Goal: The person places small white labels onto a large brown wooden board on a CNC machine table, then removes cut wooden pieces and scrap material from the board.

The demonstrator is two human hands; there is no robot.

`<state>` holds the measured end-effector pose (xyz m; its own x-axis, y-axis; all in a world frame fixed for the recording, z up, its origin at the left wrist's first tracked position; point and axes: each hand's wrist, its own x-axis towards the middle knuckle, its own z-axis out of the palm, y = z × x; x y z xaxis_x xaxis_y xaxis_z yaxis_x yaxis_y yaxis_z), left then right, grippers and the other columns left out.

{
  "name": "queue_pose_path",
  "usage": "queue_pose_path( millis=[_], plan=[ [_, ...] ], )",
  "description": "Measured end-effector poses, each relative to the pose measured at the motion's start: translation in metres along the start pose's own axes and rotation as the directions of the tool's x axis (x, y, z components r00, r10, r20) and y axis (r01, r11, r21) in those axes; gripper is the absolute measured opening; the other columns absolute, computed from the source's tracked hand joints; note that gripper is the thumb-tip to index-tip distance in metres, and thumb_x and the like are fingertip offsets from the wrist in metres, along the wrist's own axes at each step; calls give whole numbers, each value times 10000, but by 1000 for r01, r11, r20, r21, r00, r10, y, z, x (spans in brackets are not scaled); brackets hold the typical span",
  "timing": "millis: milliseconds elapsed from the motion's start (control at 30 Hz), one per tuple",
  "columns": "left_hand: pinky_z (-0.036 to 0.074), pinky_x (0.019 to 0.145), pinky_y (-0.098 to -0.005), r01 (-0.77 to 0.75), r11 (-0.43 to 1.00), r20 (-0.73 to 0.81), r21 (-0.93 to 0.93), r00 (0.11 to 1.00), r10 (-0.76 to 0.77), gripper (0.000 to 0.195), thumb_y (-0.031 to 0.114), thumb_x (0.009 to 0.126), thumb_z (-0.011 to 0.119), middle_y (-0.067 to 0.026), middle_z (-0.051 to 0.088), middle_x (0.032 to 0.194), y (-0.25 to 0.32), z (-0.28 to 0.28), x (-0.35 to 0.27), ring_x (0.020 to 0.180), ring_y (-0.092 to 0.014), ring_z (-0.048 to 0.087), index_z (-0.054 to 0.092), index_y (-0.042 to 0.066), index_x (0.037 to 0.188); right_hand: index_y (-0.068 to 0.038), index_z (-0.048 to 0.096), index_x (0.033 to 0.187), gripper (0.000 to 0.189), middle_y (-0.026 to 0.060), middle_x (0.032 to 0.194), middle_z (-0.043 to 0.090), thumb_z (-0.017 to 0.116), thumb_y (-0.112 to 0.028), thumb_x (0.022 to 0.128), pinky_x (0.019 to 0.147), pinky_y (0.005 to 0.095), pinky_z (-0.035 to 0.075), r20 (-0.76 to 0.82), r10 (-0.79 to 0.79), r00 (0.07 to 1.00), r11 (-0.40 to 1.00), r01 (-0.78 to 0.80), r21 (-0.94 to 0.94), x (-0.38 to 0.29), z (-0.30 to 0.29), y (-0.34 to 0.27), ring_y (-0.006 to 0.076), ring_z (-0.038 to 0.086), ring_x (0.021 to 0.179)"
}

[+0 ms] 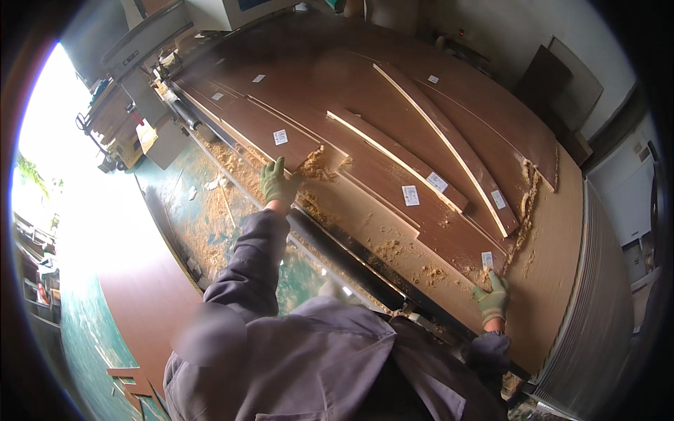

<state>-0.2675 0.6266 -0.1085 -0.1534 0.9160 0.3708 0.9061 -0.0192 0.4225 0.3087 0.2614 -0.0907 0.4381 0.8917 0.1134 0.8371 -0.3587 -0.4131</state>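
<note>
My left hand [276, 183], in a green work glove, is at the near corner of a labelled brown panel [263, 118] by the table's left edge. Its fingers are spread at the panel's end; whether they grip it is unclear. My right hand [492, 300], gloved alike, touches the near right end of another brown panel [447, 244], beside a white label; its grip cannot be made out. Between and beyond the hands lie a narrow straight brown strip [395, 158] and a longer curved-looking strip [447, 137], both with pale cut edges and labels.
Sawdust [389, 250] lies on the pale base board [547, 231] and along the cut edges. A black roller [342, 258] runs along the near table edge. Sawdust and scraps litter the green floor [210, 194]. A large brown sheet [137, 273] stands or lies at the left.
</note>
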Motion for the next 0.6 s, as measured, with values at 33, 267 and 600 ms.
queue_pose_path(
  millis=[33, 267, 600],
  plan=[
    [463, 1076, -450, 38, 999, 38, 1, 999, -38, 695, 373, 782, 834, -141, 661, 1278, -4, 2, 7, 1262, -355, 556, 623, 99, 1385, -56, 706, 1321, 713, 190, 1270, 639, 933, -140, 651, 1032, 459, 515, 2, -11, 1000, 1000, 11, 19, 0, -1, 0, 384, 619, 1183],
    [543, 935, -478, 42, 998, 9, -44, 999, -42, 168, 300, 857, 731, -122, 738, 978, -1, 7, 20, 1059, -361, 674, 790, 193, 973, -31, 690, 1343, 725, 196, 1256, 655, 915, -118, 659, 1032, 439, 517, -25, 34, 999, 999, -33, 31, -3, 2, 2, 373, 627, 1186],
    [525, 977, -463, -36, 998, 145, -43, 989, 42, 236, 353, 849, 780, -72, 719, 1107, -25, -14, 31, 1127, -359, 631, 809, 290, 1075, 12, 659, 1377, 595, 170, 1293, 660, 768, 23, 792, 1034, 385, 524, 6, 75, 997, 997, -75, -7, -4, -10, -23, 313, 656, 1176]
  ],
)
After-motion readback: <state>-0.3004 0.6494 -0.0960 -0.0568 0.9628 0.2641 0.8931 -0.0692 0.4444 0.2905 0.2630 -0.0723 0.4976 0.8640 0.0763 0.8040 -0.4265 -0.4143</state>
